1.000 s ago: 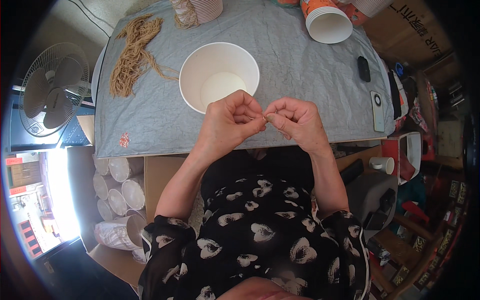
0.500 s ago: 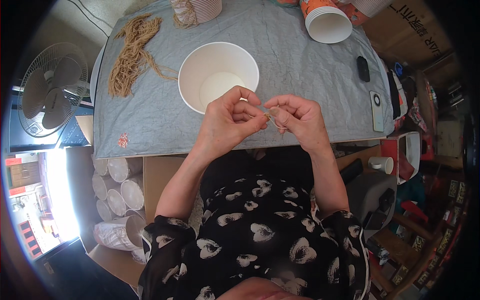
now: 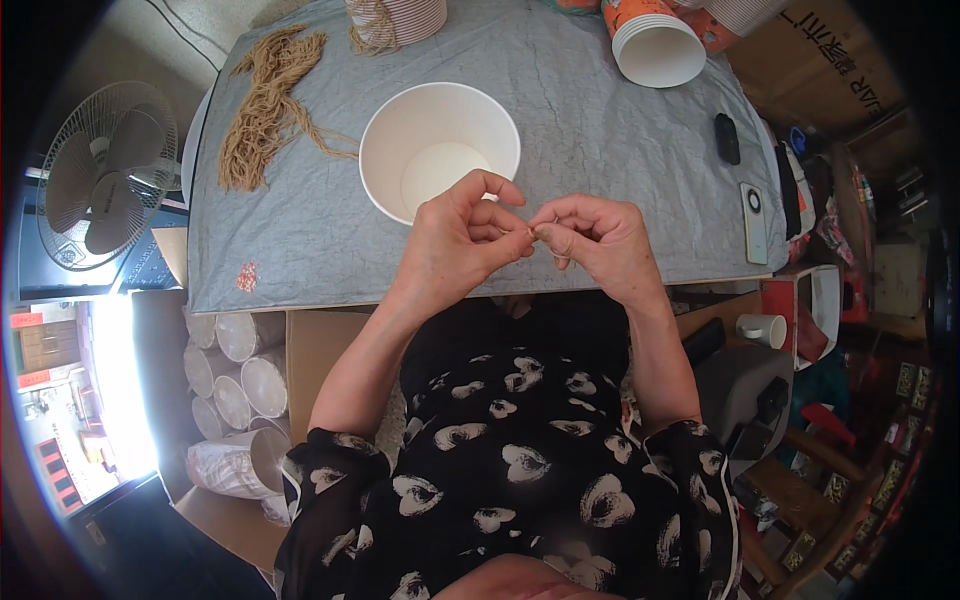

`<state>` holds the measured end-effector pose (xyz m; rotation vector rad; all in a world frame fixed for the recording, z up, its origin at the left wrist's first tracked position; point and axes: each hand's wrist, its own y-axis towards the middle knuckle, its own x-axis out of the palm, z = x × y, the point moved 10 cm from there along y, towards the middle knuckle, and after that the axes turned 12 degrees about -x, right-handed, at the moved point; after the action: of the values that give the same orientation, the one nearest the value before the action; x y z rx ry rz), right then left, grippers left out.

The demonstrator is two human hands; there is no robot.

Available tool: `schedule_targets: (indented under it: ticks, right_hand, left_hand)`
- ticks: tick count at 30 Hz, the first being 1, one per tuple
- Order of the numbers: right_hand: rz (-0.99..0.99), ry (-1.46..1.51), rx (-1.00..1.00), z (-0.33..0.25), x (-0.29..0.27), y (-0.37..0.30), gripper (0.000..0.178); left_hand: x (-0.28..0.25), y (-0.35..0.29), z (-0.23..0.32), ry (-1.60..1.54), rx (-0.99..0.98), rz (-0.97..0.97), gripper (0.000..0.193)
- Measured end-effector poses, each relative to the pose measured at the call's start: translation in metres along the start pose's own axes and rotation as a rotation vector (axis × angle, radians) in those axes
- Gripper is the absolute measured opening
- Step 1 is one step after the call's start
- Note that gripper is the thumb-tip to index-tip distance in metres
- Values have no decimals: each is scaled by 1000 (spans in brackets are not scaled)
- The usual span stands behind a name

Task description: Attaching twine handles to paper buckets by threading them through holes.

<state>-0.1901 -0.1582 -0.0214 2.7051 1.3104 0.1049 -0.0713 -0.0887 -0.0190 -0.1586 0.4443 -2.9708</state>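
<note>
Close together over the table's near edge, both my hands are closed in a pinch. Between the fingertips of my left hand and my right hand runs a thin pale string, part of it looping below the right fingers. Most of the string is hidden by the fingers. Just beyond the left hand a large white paper tub stands upright, its mouth facing up, with nothing seen inside. A bundle of brown twine lies left of the tub, one strand reaching toward its rim.
A stack of tubs with twine on it stands at the far edge. Orange cups lie nested at the far right. A black object and a phone lie at right. A fan stands left; wrapped tub stacks sit below.
My right fingertips have closed in on the left ones, and less of the string shows between them. The tub and twine appear where they were.
</note>
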Motion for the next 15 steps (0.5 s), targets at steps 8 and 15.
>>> schedule_targets:
  ticks: [8, 15]
  right_hand:
    - [156, 109, -32, 0, -10, -2, 13]
    - [216, 46, -58, -4, -21, -5, 13]
  left_hand:
    - [0, 0, 2, -98, -3, -14, 35]
    - [-4, 0, 2, -96, 33, 17, 34]
